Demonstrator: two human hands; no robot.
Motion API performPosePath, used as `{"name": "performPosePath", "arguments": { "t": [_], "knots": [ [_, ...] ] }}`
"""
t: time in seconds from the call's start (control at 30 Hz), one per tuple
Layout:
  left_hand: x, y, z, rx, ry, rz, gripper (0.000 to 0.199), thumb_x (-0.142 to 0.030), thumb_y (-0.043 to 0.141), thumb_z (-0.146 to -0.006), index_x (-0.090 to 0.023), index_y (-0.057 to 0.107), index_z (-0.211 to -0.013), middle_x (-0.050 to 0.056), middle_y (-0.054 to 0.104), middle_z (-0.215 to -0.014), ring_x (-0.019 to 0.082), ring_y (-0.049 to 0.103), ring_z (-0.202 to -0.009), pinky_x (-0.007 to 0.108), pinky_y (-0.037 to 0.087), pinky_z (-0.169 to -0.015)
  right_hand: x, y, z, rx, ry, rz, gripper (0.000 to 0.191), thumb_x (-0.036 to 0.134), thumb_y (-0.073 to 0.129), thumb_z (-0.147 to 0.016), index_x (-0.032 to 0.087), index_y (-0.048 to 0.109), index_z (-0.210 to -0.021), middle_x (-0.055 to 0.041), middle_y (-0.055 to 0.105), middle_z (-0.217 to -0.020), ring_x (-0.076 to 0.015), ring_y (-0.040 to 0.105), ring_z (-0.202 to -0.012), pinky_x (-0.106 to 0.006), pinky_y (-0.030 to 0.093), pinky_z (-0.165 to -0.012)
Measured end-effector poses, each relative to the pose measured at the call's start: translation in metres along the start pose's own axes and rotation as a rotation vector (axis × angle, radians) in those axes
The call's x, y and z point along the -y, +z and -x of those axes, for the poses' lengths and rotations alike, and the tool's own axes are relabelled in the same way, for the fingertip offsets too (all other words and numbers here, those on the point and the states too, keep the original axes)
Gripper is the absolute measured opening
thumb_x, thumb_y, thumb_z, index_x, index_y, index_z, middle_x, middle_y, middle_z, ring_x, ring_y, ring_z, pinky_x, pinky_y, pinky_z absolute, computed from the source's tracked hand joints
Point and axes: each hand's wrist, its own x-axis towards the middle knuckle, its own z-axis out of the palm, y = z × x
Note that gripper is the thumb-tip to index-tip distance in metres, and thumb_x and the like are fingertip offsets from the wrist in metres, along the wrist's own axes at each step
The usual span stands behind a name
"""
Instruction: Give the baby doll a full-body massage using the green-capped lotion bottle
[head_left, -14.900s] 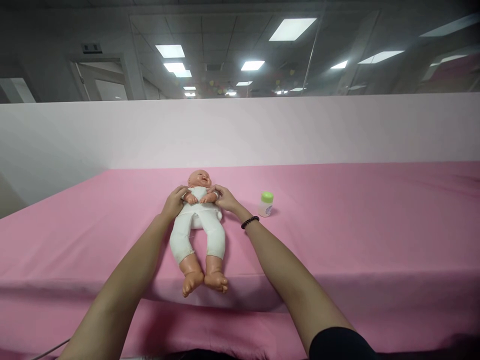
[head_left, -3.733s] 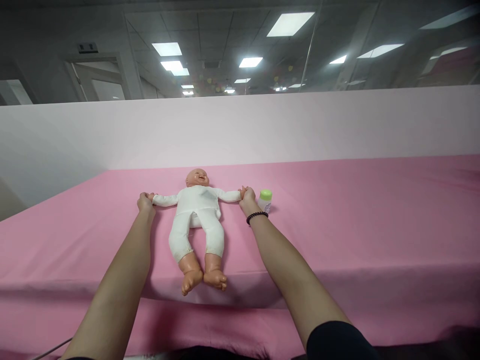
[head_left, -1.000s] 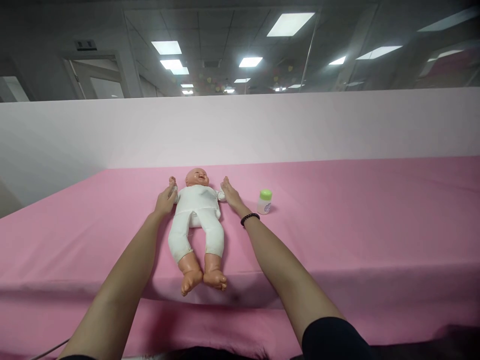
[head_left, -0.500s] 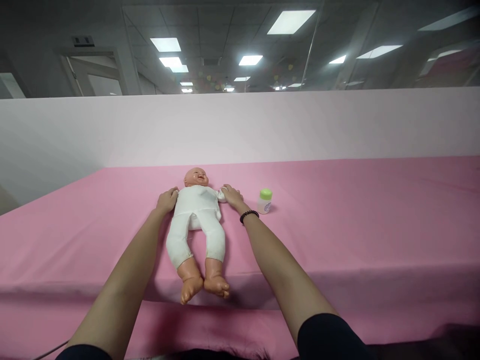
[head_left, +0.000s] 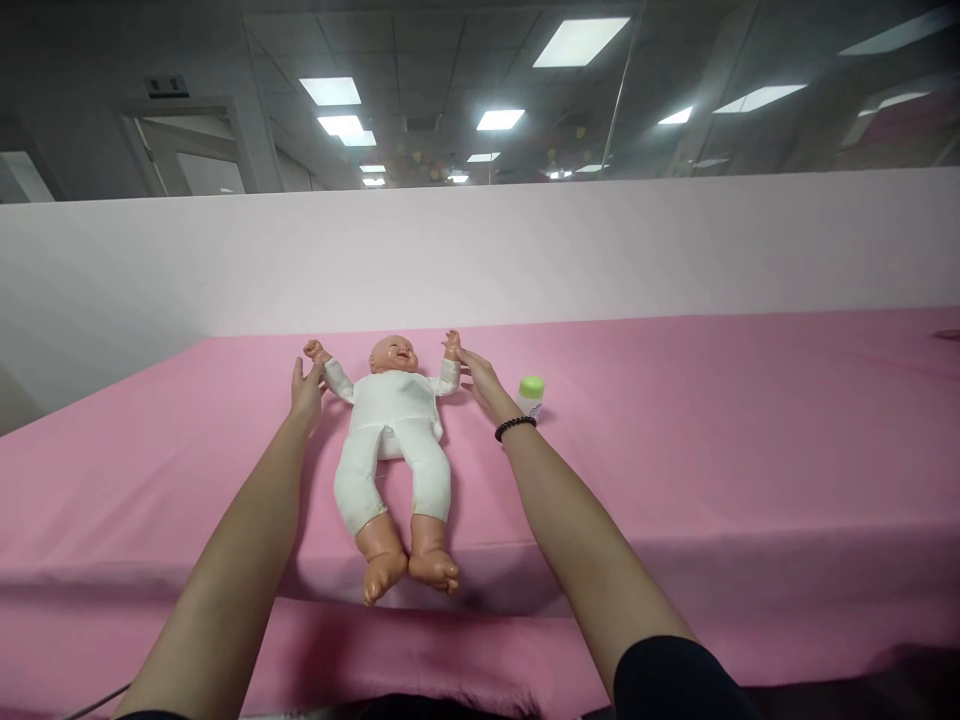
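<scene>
A baby doll (head_left: 394, 405) in a white cloth suit lies on its back, head toward the wall and bare feet toward me. Both its arms are bent out and up beside the head. My left hand (head_left: 306, 390) is at the doll's forearm on the left, thumb and fingers apart, not closed round it. On the other side, my right hand (head_left: 486, 385) has its fingers stretched toward the doll's raised forearm, their tips at its wrist. Just right of that hand stands a small clear jar (head_left: 531, 396) with a green lid, partly covered by my wrist.
Pink cloth (head_left: 712, 430) covers the padded table and drops over its front edge, where the doll's feet lie. A low white wall (head_left: 525, 250) runs along the back, with glass above it. A thin cable (head_left: 97, 702) shows at lower left.
The doll's arms, earlier down by its sides under my hands, are now raised beside its head. My left hand has moved left and up, my right hand up and slightly right.
</scene>
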Motion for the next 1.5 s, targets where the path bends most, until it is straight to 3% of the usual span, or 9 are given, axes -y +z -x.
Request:
{"name": "performPosePath", "arguments": {
  "t": [0.13,0.27,0.47,0.73,0.97,1.1,1.23,1.33,1.5],
  "knots": [
    [-0.013,-0.005,0.002,0.062,-0.052,0.080,0.074,-0.048,0.068,-0.080,-0.027,0.051,-0.148,0.014,0.057,-0.151,0.029,0.062,-0.129,0.040,0.056,-0.097,0.010,-0.009,0.009,0.151,-0.039,-0.015,0.062,0.052,0.067,-0.086,0.033,0.060,-0.144,-0.0021,0.053,-0.152,-0.0209,0.059,-0.126,-0.039,0.054,-0.102],
    [-0.021,-0.016,0.009,0.181,-0.051,0.083,0.066,-0.037,0.078,-0.059,-0.024,0.068,-0.124,0.012,0.067,-0.136,0.029,0.064,-0.124,0.041,0.056,-0.097,0.015,-0.025,0.015,0.333,-0.040,0.029,0.068,0.037,0.075,-0.072,0.033,0.063,-0.140,-0.0022,0.051,-0.154,-0.0216,0.057,-0.132,-0.035,0.053,-0.102],
    [-0.023,-0.022,0.025,0.543,-0.083,-0.112,0.040,-0.016,0.087,-0.038,-0.019,0.079,-0.077,0.014,0.076,-0.105,0.031,0.070,-0.103,0.045,0.059,-0.090,0.018,-0.044,0.019,0.628,0.003,0.301,0.045,0.015,0.080,-0.053,0.018,0.082,-0.098,-0.0102,0.063,-0.136,-0.0260,0.058,-0.128,-0.034,0.051,-0.106],
    [-0.033,-0.018,0.026,0.711,-0.041,-0.266,0.028,-0.013,0.084,-0.037,-0.022,0.077,-0.062,0.011,0.076,-0.098,0.031,0.071,-0.097,0.045,0.061,-0.089,0.008,-0.029,0.009,0.620,-0.003,0.558,0.041,0.003,0.072,-0.042,0.022,0.083,-0.076,-0.0066,0.061,-0.131,-0.0217,0.061,-0.107,-0.025,0.056,-0.078],
    [-0.037,-0.020,0.027,0.444,-0.020,-0.123,0.047,-0.029,0.089,-0.048,-0.019,0.079,-0.093,0.015,0.076,-0.112,0.035,0.069,-0.112,0.048,0.058,-0.096,0.028,-0.043,0.019,0.550,-0.102,0.328,0.049,0.021,0.082,-0.056,0.023,0.083,-0.105,-0.0055,0.056,-0.147,-0.0241,0.059,-0.130,-0.031,0.054,-0.104],
    [-0.032,0.000,0.016,0.113,0.061,-0.009,0.068,-0.054,0.080,-0.069,-0.021,0.063,-0.126,0.015,0.069,-0.131,0.029,0.065,-0.124,0.044,0.054,-0.104,0.025,-0.035,0.013,0.356,-0.168,0.130,0.065,0.048,0.077,-0.078,0.028,0.067,-0.139,-0.0059,0.049,-0.156,-0.0225,0.057,-0.135,-0.038,0.052,-0.109],
    [-0.022,0.018,0.014,-0.110,0.109,-0.043,0.067,-0.049,0.072,-0.082,-0.025,0.042,-0.137,0.010,0.071,-0.113,0.021,0.069,-0.106,0.038,0.055,-0.096,0.006,-0.011,-0.004,0.076,-0.195,0.073,0.064,0.049,0.068,-0.091,0.024,0.052,-0.148,-0.0114,0.055,-0.149,-0.0206,0.060,-0.130,-0.041,0.053,-0.108],
    [-0.016,0.021,0.018,-0.146,0.154,-0.127,0.043,-0.045,0.065,-0.089,-0.025,0.051,-0.124,0.009,0.070,-0.115,0.019,0.068,-0.099,0.036,0.054,-0.093,-0.008,0.004,-0.011,-0.045,-0.225,0.072,0.060,0.046,0.063,-0.098,0.017,0.047,-0.148,-0.0141,0.062,-0.136,-0.0180,0.064,-0.120,-0.039,0.054,-0.106],
    [-0.007,0.021,0.017,-0.085,0.204,-0.281,0.024,-0.040,0.060,-0.095,-0.022,0.066,-0.109,0.011,0.068,-0.127,0.024,0.063,-0.120,0.039,0.047,-0.108,-0.015,0.010,-0.013,-0.113,-0.255,0.161,0.037,0.039,0.062,-0.101,0.011,0.062,-0.126,-0.0115,0.062,-0.132,-0.0172,0.062,-0.123,-0.040,0.051,-0.112]
  ]
}}
